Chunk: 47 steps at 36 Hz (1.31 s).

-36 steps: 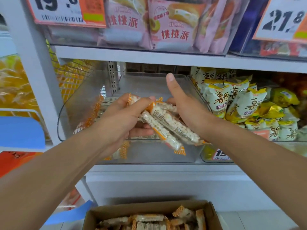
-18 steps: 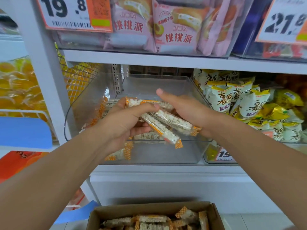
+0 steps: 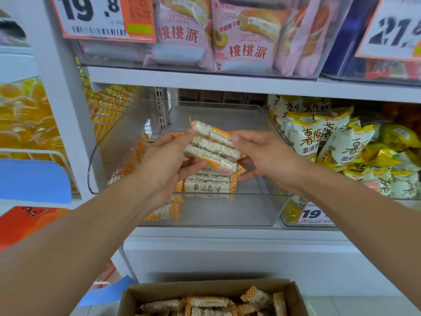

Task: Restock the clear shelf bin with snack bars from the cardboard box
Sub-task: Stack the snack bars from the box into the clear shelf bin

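Both hands held a small stack of snack bars [image 3: 213, 147] above the clear shelf bin [image 3: 227, 210], roughly over its middle. Left hand [image 3: 168, 163] gripped the stack's left end, thumb on top, fingers curled under. Right hand [image 3: 262, 153] gripped the right end, thumb on the upper bar, fingers curled beneath. Bars were in clear wrappers with orange checkered ends, stacked about three deep, tilted slightly down to the right. More bars [image 3: 207, 185] already lay in the bin, just below the held stack and toward the bin's front-left corner; exact count could not be told. Bin sat on the middle shelf [image 3: 227, 231], its front wall at the shelf's front edge. Cardboard box [image 3: 211, 290] sat open below, at the bottom edge of view, with more of the same bars inside. To the bin's right, a neighbouring bin held white and yellow snack bags [image 3: 330, 142]. On the shelf above, pink pie packets [image 3: 241, 35] stood behind a price tag [image 3: 95, 17] reading 19.8. Left of the shelf upright, yellow packaged goods [image 3: 20, 117] sat on another rack.
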{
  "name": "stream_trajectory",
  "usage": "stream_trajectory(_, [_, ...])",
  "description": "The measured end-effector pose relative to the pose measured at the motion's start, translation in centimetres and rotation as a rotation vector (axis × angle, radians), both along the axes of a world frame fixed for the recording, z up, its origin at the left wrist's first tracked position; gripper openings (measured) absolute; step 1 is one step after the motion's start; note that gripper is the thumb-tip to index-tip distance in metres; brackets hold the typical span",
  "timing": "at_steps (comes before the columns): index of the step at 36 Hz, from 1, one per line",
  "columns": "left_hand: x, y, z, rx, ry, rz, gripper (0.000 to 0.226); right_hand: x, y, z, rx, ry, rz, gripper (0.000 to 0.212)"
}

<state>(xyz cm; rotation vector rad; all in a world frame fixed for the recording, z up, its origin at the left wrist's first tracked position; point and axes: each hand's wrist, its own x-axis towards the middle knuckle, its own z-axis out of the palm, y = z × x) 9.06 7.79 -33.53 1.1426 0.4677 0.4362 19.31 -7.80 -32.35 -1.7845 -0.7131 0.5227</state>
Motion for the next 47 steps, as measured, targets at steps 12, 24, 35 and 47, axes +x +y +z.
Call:
stream_trajectory(12, [0.6,-0.1,-0.3,0.095,0.13,0.096,0.04,0.1,0.7,-0.2,-0.172,-0.398,0.177,0.049])
stream_trajectory(24, [-0.8,3.0,1.0,0.581,0.295,0.152,0.048,1.7,-0.2,0.3,-0.313,-0.414,0.156,0.051])
stream_trajectory(35, [-1.8,5.0,-2.0,1.129,0.451,-0.355,0.01,2.5,1.7,-1.1,-0.643,-0.402,0.447,0.054])
stream_trajectory(47, [-0.7,4.4,-1.4,1.1,0.6,-0.389,0.032,2.2,2.3,-1.6,-0.633,-0.385,0.395,0.027])
